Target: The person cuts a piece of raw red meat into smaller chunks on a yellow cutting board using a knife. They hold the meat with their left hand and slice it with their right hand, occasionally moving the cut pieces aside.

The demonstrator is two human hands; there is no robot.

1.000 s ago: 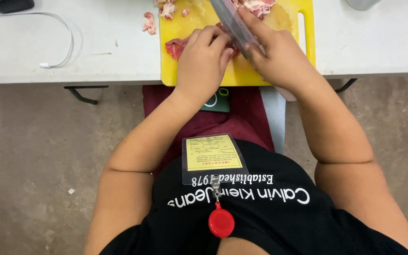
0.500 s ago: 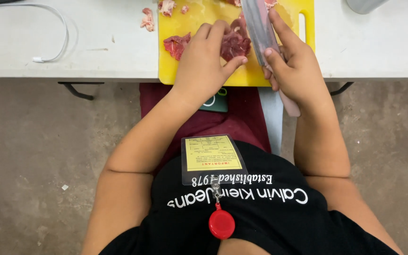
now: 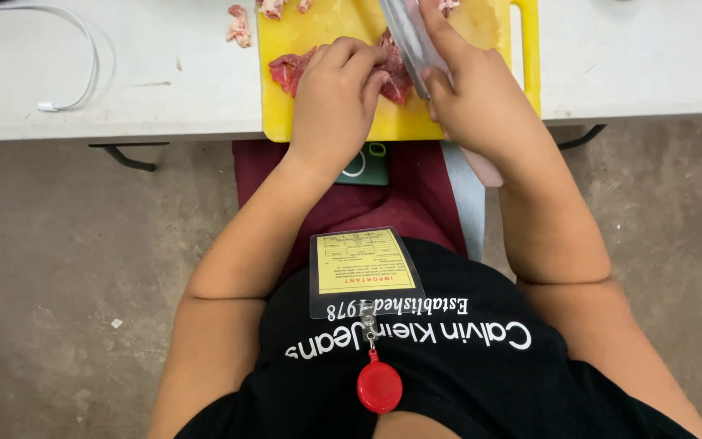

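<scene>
From the head camera, the left hand (image 3: 336, 102) lies curled over a piece of raw red meat (image 3: 302, 69) on the yellow cutting board (image 3: 522, 57), fingertips pressing it flat, while the right hand (image 3: 481, 102) is clenched round the pale handle of a knife (image 3: 406, 36) whose broad blade angles down against the meat just beside the left fingers. The likeliest trouble is the blade meeting those fingers: they sit touching or nearly touching the steel, and wet meat can slide under pressure. The board itself overhangs the near edge of the table (image 3: 107, 89), so a hard push could tip or shift it toward the lap. Loose meat scraps (image 3: 239, 24) lie off the board on the bare table top, where they could smear it or get knocked to the floor. The blade's cutting edge is blurred, so I cannot tell how deep it sits. The table is white with dark metal legs; a white cable (image 3: 67, 65) curls across its left part. Below is a stained grey concrete floor (image 3: 58, 268), and a dark green phone (image 3: 363, 167) rests on the person's maroon lap.
</scene>
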